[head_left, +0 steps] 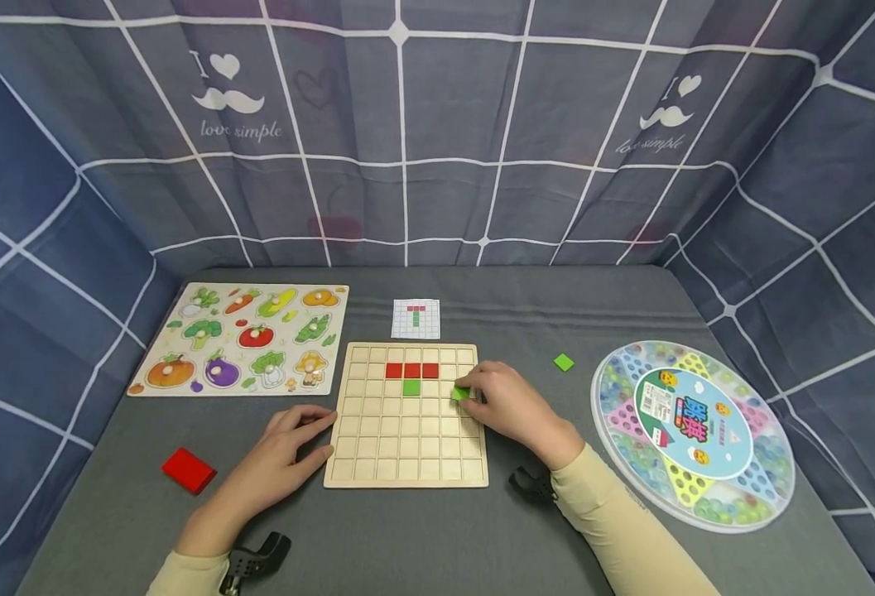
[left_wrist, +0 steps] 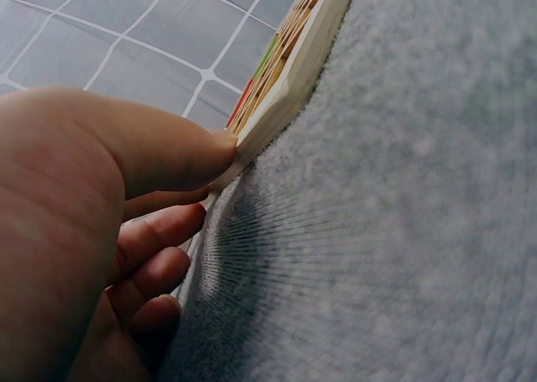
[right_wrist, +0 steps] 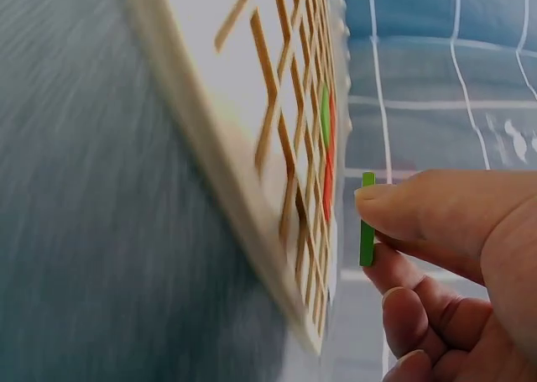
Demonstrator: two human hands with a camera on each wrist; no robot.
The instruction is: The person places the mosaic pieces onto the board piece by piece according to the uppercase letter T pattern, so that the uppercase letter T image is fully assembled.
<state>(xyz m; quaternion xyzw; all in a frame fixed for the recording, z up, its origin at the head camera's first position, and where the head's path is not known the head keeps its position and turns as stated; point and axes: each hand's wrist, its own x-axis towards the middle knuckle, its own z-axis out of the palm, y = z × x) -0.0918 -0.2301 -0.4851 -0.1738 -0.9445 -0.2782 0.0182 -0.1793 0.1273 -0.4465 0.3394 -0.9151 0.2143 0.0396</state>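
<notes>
A wooden grid board (head_left: 406, 472) lies in front of me, with three red tiles (head_left: 411, 371) in a row and one green tile (head_left: 411, 387) under the middle one. My right hand (head_left: 512, 406) pinches another green tile (right_wrist: 367, 222) between thumb and finger, raised over the board's right side. At the left edge of the board, my left hand (head_left: 284, 455) rests with thumb and fingertips against the frame. In the left wrist view its thumb (left_wrist: 176, 151) touches the board's corner, the other fingers loosely bent. A small pattern card (head_left: 416, 331) lies behind the board.
One loose green tile (head_left: 564, 362) lies to the right, and a red block (head_left: 189, 471) at the left. A vegetable puzzle board (head_left: 236, 389) sits back left. The round marble game (head_left: 694, 434) takes up the right side. Grid-patterned curtains (head_left: 437, 207) surround the table.
</notes>
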